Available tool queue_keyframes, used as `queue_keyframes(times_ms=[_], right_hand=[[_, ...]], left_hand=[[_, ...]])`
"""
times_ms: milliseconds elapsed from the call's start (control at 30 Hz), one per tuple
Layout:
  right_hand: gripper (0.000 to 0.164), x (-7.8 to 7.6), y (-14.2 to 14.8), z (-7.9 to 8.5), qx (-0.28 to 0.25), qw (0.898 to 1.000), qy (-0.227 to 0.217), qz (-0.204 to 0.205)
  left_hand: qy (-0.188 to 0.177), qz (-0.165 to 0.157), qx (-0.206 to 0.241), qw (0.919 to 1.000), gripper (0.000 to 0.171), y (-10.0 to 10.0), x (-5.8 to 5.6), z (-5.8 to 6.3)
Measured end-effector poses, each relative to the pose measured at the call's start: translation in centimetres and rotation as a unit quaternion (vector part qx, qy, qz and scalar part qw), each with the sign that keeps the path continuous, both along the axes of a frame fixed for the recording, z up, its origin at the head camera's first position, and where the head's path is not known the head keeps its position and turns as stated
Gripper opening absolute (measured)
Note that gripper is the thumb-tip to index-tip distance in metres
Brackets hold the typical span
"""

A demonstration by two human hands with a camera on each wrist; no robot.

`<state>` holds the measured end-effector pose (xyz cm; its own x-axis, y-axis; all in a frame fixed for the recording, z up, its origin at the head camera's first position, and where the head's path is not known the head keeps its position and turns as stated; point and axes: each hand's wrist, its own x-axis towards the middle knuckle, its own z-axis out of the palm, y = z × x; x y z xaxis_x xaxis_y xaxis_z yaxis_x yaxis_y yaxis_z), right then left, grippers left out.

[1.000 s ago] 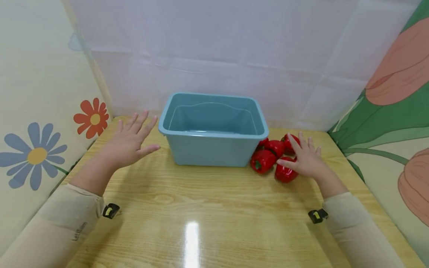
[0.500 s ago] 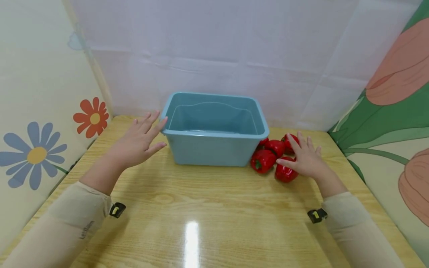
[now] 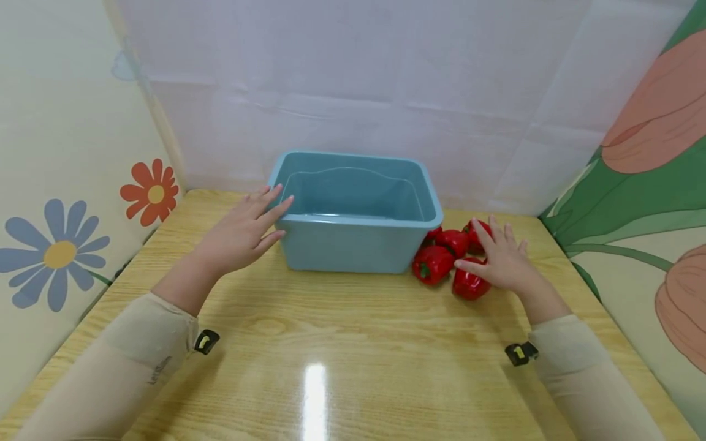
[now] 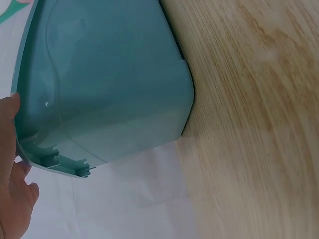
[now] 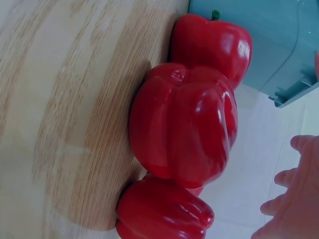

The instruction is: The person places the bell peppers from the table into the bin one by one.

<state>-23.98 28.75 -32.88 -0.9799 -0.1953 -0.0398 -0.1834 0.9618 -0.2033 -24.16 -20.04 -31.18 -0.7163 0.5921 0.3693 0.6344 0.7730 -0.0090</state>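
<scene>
A light blue plastic bin [image 3: 347, 248] stands at the back middle of the wooden table, and its inside shows nothing in it. My left hand [image 3: 239, 236] is at the bin's left end, fingers spread and fairly straight, fingertips over the rim. In the left wrist view, fingers [image 4: 12, 149] lie right at the rim of the bin [image 4: 114, 84]. Several glossy red bell peppers [image 3: 434, 265] sit in a cluster against the bin's right side. Above the rightmost ones hovers my right hand [image 3: 504, 260], fingers spread, holding nothing. The right wrist view shows a bell pepper [image 5: 184, 124] below that hand.
Light wood grain covers the table [image 3: 353, 331], which ends at a white sheet [image 3: 353, 79] behind the bin. Flower-patterned panels flank both sides. Each sleeve cuff has a small black clip [image 3: 206, 342] on it.
My left hand has moved right, from beside the bin to over its left rim. The right hand, the bin and the bell peppers stay about where they were.
</scene>
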Motion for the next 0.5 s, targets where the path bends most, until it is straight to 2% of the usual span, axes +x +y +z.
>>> queue_keyframes(times_ms=[100,267,500], right_hand=[[0.103,0.0,0.0,0.0,-0.001,1.000,-0.001,-0.001],[0.103,-0.1,0.0,0.0,-0.005,1.000,-0.001,0.000],[0.101,-0.2,0.1,0.0,-0.015,1.000,0.008,0.002]], left_hand=[[0.011,-0.013,0.007,0.9998,0.064,0.2,-0.1,-0.2],[0.035,-0.044,0.046,0.9974,0.059,0.6,-0.1,-0.6],[0.106,-0.074,0.082,0.9882,0.053,1.0,-0.7,-1.2]])
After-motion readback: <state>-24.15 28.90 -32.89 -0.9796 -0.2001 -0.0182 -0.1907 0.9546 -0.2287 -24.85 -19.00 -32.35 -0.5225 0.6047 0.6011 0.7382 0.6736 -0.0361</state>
